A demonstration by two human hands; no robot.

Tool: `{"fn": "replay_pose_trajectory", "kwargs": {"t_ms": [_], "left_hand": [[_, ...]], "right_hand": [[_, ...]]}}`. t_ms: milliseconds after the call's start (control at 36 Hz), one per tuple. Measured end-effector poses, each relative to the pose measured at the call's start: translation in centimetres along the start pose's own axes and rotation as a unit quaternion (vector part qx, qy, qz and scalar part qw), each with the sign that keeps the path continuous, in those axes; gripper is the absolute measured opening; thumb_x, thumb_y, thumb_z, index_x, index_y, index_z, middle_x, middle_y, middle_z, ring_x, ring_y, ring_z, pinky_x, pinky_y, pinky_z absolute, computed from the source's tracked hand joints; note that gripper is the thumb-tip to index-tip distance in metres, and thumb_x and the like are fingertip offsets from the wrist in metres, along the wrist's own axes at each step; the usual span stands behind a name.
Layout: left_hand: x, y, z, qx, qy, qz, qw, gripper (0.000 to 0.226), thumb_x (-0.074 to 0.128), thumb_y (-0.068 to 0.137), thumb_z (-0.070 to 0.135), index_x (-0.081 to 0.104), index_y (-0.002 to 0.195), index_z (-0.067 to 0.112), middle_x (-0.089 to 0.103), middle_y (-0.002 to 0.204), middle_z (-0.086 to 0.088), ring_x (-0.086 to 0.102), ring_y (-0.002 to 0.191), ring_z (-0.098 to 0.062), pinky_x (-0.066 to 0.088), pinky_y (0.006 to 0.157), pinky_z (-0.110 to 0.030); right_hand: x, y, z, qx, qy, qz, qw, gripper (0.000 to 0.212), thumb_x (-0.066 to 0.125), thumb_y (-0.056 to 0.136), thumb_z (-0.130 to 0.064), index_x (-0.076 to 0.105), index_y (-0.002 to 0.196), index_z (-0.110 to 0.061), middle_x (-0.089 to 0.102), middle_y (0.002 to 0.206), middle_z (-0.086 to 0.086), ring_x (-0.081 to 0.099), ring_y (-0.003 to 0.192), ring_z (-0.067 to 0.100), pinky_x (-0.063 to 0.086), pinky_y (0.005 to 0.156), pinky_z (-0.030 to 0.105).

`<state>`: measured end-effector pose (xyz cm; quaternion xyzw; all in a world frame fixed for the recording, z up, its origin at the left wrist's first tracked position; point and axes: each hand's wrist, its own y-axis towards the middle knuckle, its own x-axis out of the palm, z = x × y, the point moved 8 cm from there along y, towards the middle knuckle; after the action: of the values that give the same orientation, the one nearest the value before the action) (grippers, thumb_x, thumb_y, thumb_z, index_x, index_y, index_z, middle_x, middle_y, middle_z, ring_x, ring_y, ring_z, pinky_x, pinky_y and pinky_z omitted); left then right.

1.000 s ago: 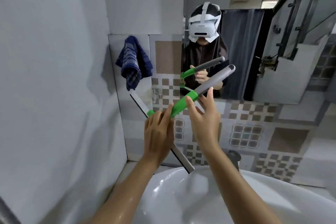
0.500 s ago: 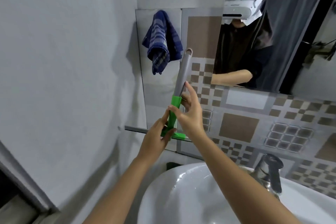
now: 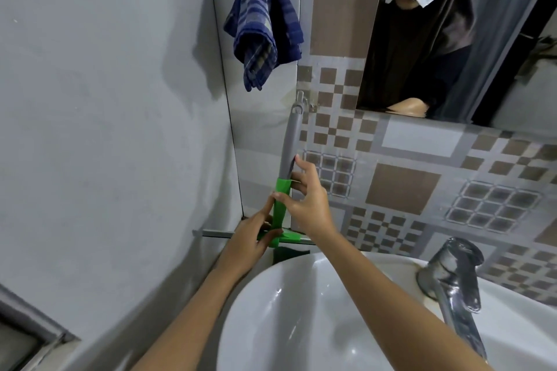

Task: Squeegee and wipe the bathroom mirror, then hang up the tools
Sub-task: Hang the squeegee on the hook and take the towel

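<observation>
The squeegee (image 3: 290, 141) stands upright against the tiled wall, grey handle up and green neck and blade down. Its handle tip sits at a small metal hook (image 3: 301, 101). My left hand (image 3: 251, 239) grips the green neck just above the blade. My right hand (image 3: 304, 200) pinches the handle where grey meets green. A blue checked cloth (image 3: 263, 21) hangs on the wall above left. The mirror (image 3: 452, 39) fills the upper right.
A white basin (image 3: 301, 310) lies right below my arms, with a chrome tap (image 3: 452, 277) at its right. A plain grey wall (image 3: 105, 99) closes in on the left. Patterned tiles (image 3: 422, 184) cover the wall under the mirror.
The squeegee turned from slanted across the mirror to upright, and both hands carried it left to the wall hook. The view dropped toward the basin.
</observation>
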<state>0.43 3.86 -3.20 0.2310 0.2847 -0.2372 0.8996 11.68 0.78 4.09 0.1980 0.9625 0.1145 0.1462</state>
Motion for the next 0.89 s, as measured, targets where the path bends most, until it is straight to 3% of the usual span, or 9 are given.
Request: {"fn": "replay_pose_trajectory", "kwargs": {"t_ms": [111,278,417,556,694,806,889], "left_hand": [[1.2,0.6,-0.4,-0.007,-0.007,-0.030,1.000,0.066,0.052,0.091,0.030,0.006,0.132,0.052,0.063,0.107,-0.001,0.060,0.093,-0.007,0.051,0.085,-0.023],[2.6,2.0,-1.2,-0.028,-0.008,-0.058,0.998,0.069,0.054,0.090,0.029,0.005,0.136,0.047,0.060,0.106,-0.001,0.058,0.094,-0.009,0.050,0.083,-0.022],[3.1,2.4,-1.8,-0.031,-0.006,-0.051,0.998,0.071,0.054,0.090,0.029,0.004,0.137,0.047,0.062,0.113,-0.003,0.058,0.094,-0.006,0.046,0.081,-0.018],[3.4,2.3,-2.1,-0.032,-0.024,-0.031,0.999,0.067,0.052,0.092,0.030,0.003,0.134,0.048,0.062,0.118,-0.004,0.057,0.096,-0.007,0.047,0.082,-0.019],[3.3,2.7,-2.7,-0.029,-0.028,-0.020,0.999,0.064,0.049,0.093,0.032,0.001,0.131,0.052,0.061,0.118,-0.003,0.055,0.093,-0.003,0.044,0.069,-0.005],[3.5,2.9,-2.8,-0.031,-0.022,-0.029,0.999,0.064,0.049,0.093,0.033,0.001,0.133,0.049,0.060,0.119,-0.006,0.054,0.095,-0.005,0.045,0.082,-0.018],[3.6,3.2,-2.9,-0.029,-0.016,-0.033,0.999,0.064,0.049,0.093,0.032,0.001,0.132,0.049,0.060,0.118,-0.006,0.054,0.096,-0.006,0.044,0.084,-0.020]], "right_hand": [[-0.7,0.2,1.1,0.020,-0.007,0.008,1.000,0.070,0.070,0.077,-0.003,0.033,0.134,-0.020,0.052,0.105,-0.011,0.054,0.106,0.009,0.049,0.092,0.027],[-1.1,1.2,2.1,0.042,-0.035,0.013,0.998,0.067,0.070,0.077,-0.004,0.034,0.131,-0.018,0.057,0.115,0.001,0.056,0.113,0.020,0.050,0.094,0.036],[-1.0,1.1,2.8,0.037,-0.051,0.019,0.998,0.056,0.068,0.079,-0.003,0.038,0.121,-0.023,0.056,0.115,-0.003,0.054,0.114,0.018,0.048,0.093,0.031],[-0.7,1.0,2.9,0.028,-0.068,0.007,0.997,0.059,0.068,0.079,-0.005,0.037,0.126,-0.021,0.056,0.121,0.001,0.052,0.118,0.016,0.045,0.095,0.028],[-0.3,1.6,2.7,0.026,-0.075,-0.006,0.997,0.066,0.068,0.080,-0.005,0.032,0.134,-0.021,0.055,0.122,0.001,0.050,0.112,0.010,0.046,0.094,0.029],[-0.1,2.0,3.6,0.046,-0.077,0.001,0.996,0.062,0.067,0.081,-0.006,0.034,0.130,-0.023,0.055,0.125,0.002,0.051,0.119,0.017,0.046,0.097,0.037],[0.0,2.3,4.2,0.055,-0.074,0.004,0.996,0.061,0.066,0.081,-0.006,0.033,0.130,-0.024,0.053,0.127,0.003,0.050,0.121,0.020,0.046,0.096,0.036]]}}
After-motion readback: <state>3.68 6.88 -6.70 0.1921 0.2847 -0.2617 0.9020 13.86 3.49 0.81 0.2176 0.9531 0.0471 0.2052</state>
